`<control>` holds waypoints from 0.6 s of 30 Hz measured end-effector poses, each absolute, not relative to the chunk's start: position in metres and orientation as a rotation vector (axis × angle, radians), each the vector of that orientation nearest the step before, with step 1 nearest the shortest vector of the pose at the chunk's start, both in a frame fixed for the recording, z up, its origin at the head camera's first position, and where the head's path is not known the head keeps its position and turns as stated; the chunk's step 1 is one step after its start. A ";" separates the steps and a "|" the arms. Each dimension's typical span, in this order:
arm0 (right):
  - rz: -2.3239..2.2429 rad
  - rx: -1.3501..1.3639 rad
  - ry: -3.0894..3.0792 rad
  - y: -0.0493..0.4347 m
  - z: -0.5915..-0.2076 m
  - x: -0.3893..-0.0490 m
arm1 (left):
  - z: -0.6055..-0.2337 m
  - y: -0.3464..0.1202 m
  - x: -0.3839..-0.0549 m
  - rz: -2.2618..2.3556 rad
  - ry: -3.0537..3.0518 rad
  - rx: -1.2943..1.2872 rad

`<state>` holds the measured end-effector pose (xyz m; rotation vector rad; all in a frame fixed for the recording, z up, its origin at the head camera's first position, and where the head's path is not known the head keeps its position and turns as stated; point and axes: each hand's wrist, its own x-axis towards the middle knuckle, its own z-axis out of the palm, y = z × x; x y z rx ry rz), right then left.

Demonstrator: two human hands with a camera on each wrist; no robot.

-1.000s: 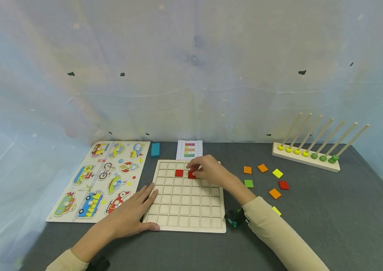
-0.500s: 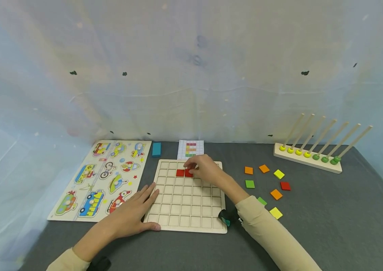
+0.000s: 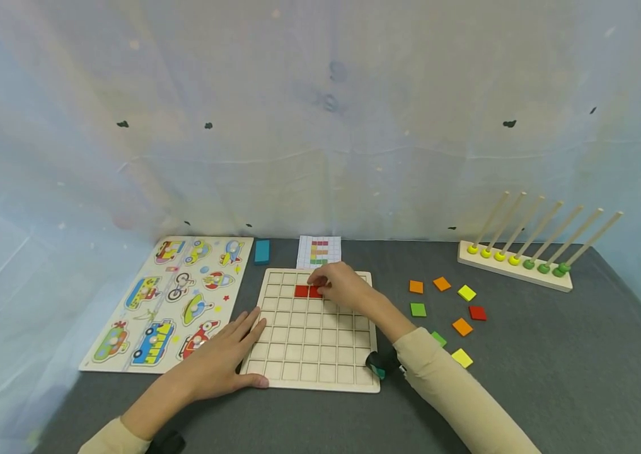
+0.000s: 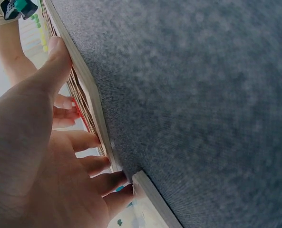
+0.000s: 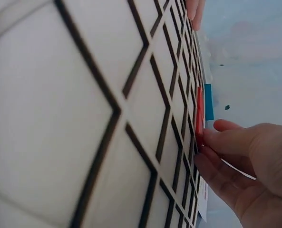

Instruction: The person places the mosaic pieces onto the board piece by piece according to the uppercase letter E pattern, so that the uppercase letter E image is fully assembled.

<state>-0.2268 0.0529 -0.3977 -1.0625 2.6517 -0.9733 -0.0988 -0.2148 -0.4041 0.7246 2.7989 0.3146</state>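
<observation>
Pale curtain (image 3: pixel 320 126) behind, grey table (image 3: pixel 524 378) below, and from the head view it's all happening on the grid board (image 3: pixel 302 334): a second ago a gap split the pair, now the second red tile (image 3: pixel 314 292) sits beside the first red tile (image 3: pixel 300 291), so the row appears to be two long! Right hand (image 3: pixel 343 287) pinches that second tile; loose tiles (image 3: pixel 416 287) lie right of the board, a patterned sheet (image 3: pixel 319 252) just beyond it. Left wrist: left hand (image 3: pixel 220 359) with fingers spread, resting at the board's left edge. Right wrist: thumb and fingertips pinch low over the board, though whether the tile is fully seated I cannot tell
</observation>
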 end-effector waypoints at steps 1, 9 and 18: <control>-0.986 -1.077 2.640 0.056 -0.396 -0.226 | -0.404 -0.215 -0.099 0.314 2.798 0.721; -1.056 -1.123 2.653 0.095 -0.383 -0.219 | -0.406 -0.215 -0.099 0.311 2.808 0.731; -1.045 -0.989 2.781 0.162 -0.378 -0.207 | -0.407 -0.216 -0.099 0.324 2.805 0.740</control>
